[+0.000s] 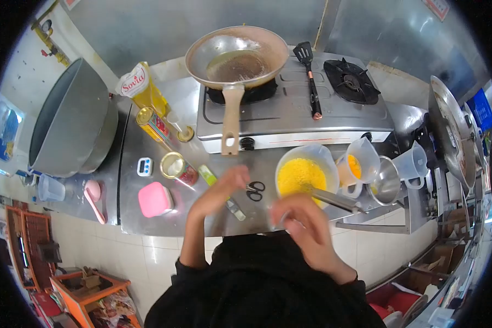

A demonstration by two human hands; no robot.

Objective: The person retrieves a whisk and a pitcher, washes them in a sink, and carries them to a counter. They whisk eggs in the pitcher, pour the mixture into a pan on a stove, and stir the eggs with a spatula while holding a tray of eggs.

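My left hand (224, 188) hovers over the counter, its fingers blurred, beside black-handled scissors (255, 192). A long narrow green-and-clear item (208, 176) passes beneath it. Just in front of a clear mixing bowl (323, 157), my right hand (307, 228) is curved with thumb and fingers apart, nothing between them. Yellow beaten egg (299, 174) fills the lower part of that bowl. A metal whisk (336, 200) leans in it, its handle over the rim toward the right, close to my right fingers.
Behind, a frying pan (202, 52) with oil sits on the gas stove (290, 117), its handle toward me; a black spatula (311, 82) lies beside it. Measuring jugs (366, 158) and a steel bowl (387, 183) stand right. Left are a pink-lidded container (154, 199), jar (179, 168), timer (145, 167) and large grey pot (85, 126).
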